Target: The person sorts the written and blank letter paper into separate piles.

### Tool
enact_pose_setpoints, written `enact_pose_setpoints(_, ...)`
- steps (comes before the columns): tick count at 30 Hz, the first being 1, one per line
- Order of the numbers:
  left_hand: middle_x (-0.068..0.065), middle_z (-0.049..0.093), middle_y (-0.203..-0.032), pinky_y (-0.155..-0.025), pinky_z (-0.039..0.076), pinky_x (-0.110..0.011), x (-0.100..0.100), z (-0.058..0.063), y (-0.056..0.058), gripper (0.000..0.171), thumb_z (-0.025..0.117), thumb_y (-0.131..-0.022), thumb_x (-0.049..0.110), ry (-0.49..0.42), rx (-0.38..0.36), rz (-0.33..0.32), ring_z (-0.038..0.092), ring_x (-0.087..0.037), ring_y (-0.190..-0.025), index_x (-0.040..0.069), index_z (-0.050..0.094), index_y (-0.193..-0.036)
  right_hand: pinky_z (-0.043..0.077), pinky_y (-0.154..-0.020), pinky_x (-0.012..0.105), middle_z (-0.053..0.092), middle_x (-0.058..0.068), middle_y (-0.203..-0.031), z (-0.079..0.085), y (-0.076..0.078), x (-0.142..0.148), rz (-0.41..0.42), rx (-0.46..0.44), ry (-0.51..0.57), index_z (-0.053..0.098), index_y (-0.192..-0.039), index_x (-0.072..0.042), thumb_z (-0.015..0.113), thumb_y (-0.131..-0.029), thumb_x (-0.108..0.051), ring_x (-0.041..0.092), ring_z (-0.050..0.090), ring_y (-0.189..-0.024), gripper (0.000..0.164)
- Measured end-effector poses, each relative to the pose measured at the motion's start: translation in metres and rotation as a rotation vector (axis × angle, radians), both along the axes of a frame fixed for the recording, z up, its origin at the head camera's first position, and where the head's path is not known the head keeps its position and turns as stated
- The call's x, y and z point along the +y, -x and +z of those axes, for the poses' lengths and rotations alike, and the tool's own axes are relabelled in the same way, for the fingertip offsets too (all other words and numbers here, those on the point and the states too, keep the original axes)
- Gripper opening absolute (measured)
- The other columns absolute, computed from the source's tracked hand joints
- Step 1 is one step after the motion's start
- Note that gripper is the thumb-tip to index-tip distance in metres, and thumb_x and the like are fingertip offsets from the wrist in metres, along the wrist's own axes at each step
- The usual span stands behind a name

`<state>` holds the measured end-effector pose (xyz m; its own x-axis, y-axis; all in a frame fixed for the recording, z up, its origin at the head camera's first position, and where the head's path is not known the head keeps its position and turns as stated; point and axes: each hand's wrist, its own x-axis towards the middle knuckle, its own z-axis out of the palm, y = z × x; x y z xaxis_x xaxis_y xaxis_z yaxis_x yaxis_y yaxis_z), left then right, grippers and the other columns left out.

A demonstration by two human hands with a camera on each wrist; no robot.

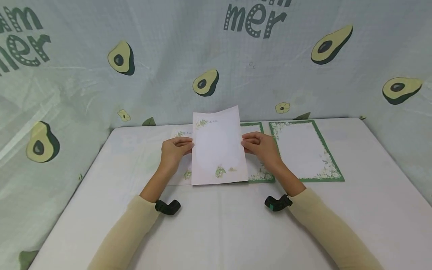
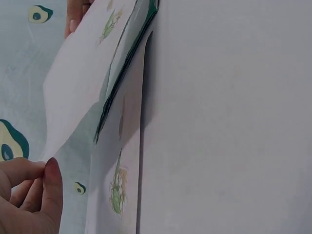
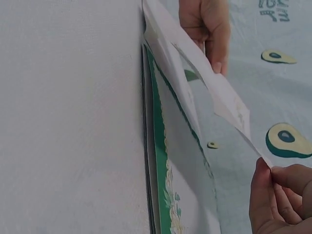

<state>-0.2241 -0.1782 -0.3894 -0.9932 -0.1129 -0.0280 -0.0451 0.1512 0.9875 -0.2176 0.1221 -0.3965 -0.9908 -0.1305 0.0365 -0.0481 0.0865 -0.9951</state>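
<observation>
A pale pink sheet of paper (image 1: 217, 150) with small green floral prints is held up by its two sides. My left hand (image 1: 173, 152) pinches its left edge between thumb and fingers, and my right hand (image 1: 264, 149) pinches the right edge. In the left wrist view the sheet (image 2: 73, 83) slants above the papers below and bends slightly. Behind it on the left lies a similar floral sheet (image 1: 180, 180), partly covered. On the right, a green-bordered sheet (image 1: 254, 165) is partly hidden by the raised sheet and my right hand.
Another green-bordered sheet (image 1: 300, 150) with white flowers lies farther right on the white-covered table (image 1: 216, 228). A curtain printed with avocados (image 1: 175, 48) hangs behind the table's back edge. Black devices (image 1: 167, 207) are strapped at both wrists.
</observation>
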Motion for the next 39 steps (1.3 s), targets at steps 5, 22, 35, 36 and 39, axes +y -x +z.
enact_pose_setpoints(5,-0.018,0.073,-0.104,-0.081,0.062,-0.024,-0.008,-0.002,-0.001,0.024,0.073,-0.094,0.003,0.009,0.009,0.011,0.073,-0.010,-0.084,-0.010,0.070,-0.114,0.062,-0.086,0.030,0.072,0.015,-0.111,-0.003,0.001,-0.008,0.015,-0.026,0.017,0.066,-0.124,-0.002,0.070,-0.098,-0.010,0.015,0.072,-0.096,0.028)
enact_pose_setpoints(22,-0.009,0.073,-0.099,-0.083,0.062,-0.027,-0.024,-0.005,0.003,0.025,0.074,-0.093,0.003,-0.029,-0.030,0.058,0.073,-0.010,-0.086,-0.009,0.070,-0.115,0.062,-0.084,0.030,0.073,0.017,-0.107,-0.004,0.002,-0.027,-0.017,0.007,0.041,0.069,-0.119,-0.001,0.072,-0.096,-0.009,0.017,0.073,-0.093,0.025)
enact_pose_setpoints(35,-0.008,0.073,-0.100,-0.084,0.061,-0.025,-0.038,-0.007,0.001,0.025,0.072,-0.094,0.003,-0.042,-0.048,0.090,0.072,-0.009,-0.090,-0.008,0.069,-0.117,0.063,-0.083,0.030,0.074,0.016,-0.105,-0.007,0.003,-0.047,-0.055,-0.020,0.064,0.071,-0.114,0.000,0.073,-0.095,-0.008,0.017,0.074,-0.088,0.021)
enact_pose_setpoints(36,-0.007,0.073,-0.099,-0.085,0.061,-0.025,-0.039,-0.007,0.001,0.025,0.072,-0.094,0.003,-0.048,-0.051,0.093,0.072,-0.009,-0.090,-0.008,0.069,-0.117,0.063,-0.083,0.030,0.074,0.016,-0.105,-0.007,0.003,-0.048,-0.054,-0.018,0.068,0.071,-0.114,0.000,0.073,-0.095,-0.008,0.017,0.074,-0.088,0.021)
enact_pose_setpoints(39,-0.005,0.073,-0.097,-0.085,0.061,-0.025,-0.041,-0.007,0.002,0.025,0.072,-0.094,0.002,-0.046,-0.054,0.092,0.072,-0.009,-0.090,-0.008,0.069,-0.117,0.063,-0.082,0.029,0.074,0.016,-0.104,-0.007,0.002,-0.051,-0.055,-0.015,0.067,0.072,-0.113,0.000,0.074,-0.095,-0.008,0.017,0.074,-0.087,0.020)
